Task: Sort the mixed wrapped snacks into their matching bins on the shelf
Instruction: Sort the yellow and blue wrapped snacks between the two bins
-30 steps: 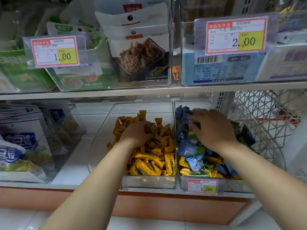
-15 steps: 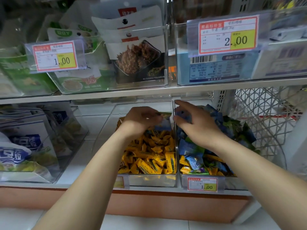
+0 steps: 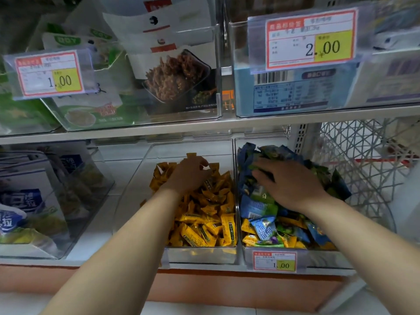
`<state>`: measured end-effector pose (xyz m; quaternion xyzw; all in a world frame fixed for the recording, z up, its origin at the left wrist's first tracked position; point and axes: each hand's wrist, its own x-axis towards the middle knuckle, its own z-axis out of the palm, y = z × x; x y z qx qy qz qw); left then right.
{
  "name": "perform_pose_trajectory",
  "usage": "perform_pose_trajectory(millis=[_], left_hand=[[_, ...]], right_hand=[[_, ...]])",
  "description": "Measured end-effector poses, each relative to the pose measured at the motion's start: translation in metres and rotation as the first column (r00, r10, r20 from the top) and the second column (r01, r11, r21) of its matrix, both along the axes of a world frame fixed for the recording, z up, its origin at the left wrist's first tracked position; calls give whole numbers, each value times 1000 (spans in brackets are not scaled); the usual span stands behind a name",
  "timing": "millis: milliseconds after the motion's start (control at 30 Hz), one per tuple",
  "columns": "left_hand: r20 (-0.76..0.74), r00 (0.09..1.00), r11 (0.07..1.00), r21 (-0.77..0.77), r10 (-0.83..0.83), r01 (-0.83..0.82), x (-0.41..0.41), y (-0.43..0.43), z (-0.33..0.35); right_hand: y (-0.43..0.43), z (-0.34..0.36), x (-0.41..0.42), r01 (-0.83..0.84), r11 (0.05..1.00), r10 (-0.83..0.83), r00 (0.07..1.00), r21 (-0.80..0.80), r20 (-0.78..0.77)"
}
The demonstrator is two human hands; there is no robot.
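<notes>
My left hand [image 3: 188,176] palm-down, fingers curled into the yellow wrapped snacks [image 3: 204,219] in the clear plastic bin [image 3: 200,255], my right hand [image 3: 288,185] spread flat on blue-and-green wrapped snacks [image 3: 261,205] in the neighbouring clear bin [image 3: 318,258] — whether either grips anything, I cannot tell.

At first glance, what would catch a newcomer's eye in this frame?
Two bare forearms reach onto the lower shelf: the left hand sits in a clear bin of yellow snacks, the right hand on a blue and green mixed pile beside it. Above, a large 2.00 price tag stands out.
</notes>
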<state>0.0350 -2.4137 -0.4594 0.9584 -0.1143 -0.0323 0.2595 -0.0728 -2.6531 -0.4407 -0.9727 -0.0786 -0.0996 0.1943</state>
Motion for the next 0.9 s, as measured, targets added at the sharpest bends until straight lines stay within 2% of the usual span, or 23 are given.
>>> perform_pose_trajectory(millis=[100, 133, 333, 467, 533, 633, 700, 767, 800, 867, 900], left_hand=[[-76, 996, 971, 229, -55, 71, 13, -8, -8], [-67, 996, 965, 250, -60, 75, 15, -8, -10], [8, 996, 986, 147, -84, 82, 9, 6, -10], [147, 989, 998, -60, 17, -8, -4, 21, 8], [163, 986, 986, -165, 43, -16, -17, 26, 23], [127, 992, 930, -365, 17, 31, -49, 29, 45], [107, 994, 890, -452, -17, 63, -76, 26, 53], [83, 996, 844, -530, -42, 80, -101, 20, 57], [62, 997, 815, -574, -52, 78, -111, 16, 57], [34, 998, 776, -627, -50, 60, -128, 12, 55], [38, 999, 775, -630, -39, 54, -134, 12, 54]], right_hand=[[2, -3, 4, 11, 1000, -12, 999, -22, -34], [4, -4, 5, 6, 999, -8, 999, -43, -50], [5, -4, 3, 0, 994, -8, 997, -106, -75], [9, 1, -1, 32, 994, -31, 999, -106, 13], [15, 8, -6, 23, 999, -21, 996, -25, 90], [31, 20, -17, -40, 973, 9, 990, 226, 139], [46, 23, -25, -99, 899, 73, 994, 427, 78], [61, 26, -34, -135, 776, 131, 990, 616, 53], [66, 27, -38, -139, 738, 120, 990, 660, 74], [68, 30, -43, -140, 759, 87, 990, 636, 114], [66, 31, -46, -148, 772, 122, 989, 618, 84]])
